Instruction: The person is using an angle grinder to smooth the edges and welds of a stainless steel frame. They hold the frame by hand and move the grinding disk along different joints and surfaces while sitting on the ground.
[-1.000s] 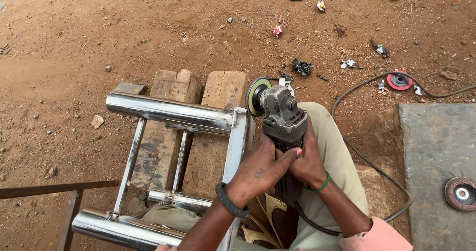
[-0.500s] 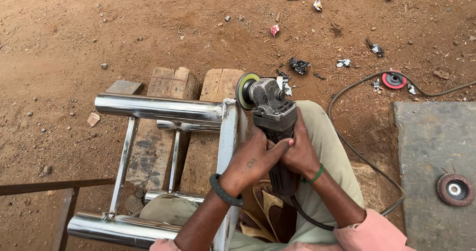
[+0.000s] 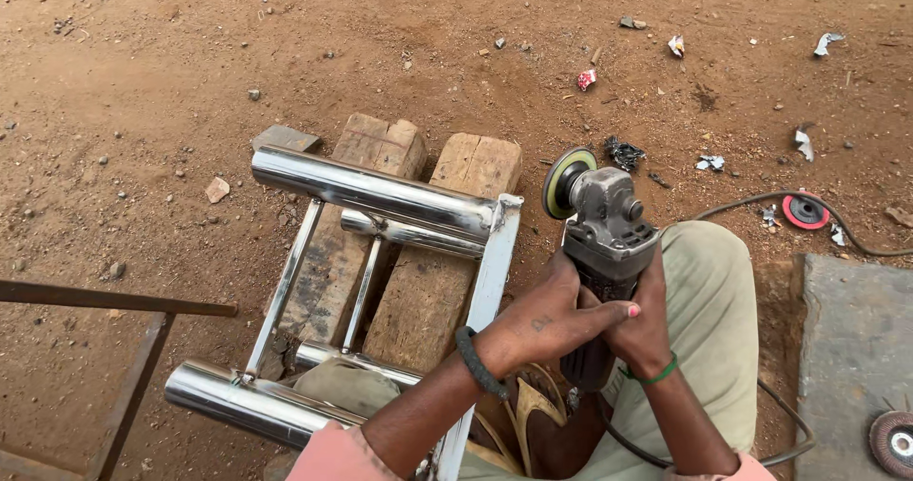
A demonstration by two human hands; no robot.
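I have the angle grinder gripped in both hands, held over my right knee just to the right of the steel frame's square upright, its disc standing on edge close to the top corner of that upright; I cannot tell whether it touches the metal. My left hand comes across the body from the left, fingers wrapped over the dark barrel, and my right hand closes round it from the other side, so both are clamped on the tool.

I judge the grinder dense and nose-heavy, rigid, with a cast grey head that offers little purchase (the barrel behind the head is the place to hold, well back from the disc). Its cable trails off behind my leg.

The frame of polished steel tubes looks slick and stiff, heavy enough to sit still on the two wooden blocks beneath it. Around all this is bare red earth with scraps of litter, a spare red disc beyond my knee, and a grey slab to the right carrying a flap disc.
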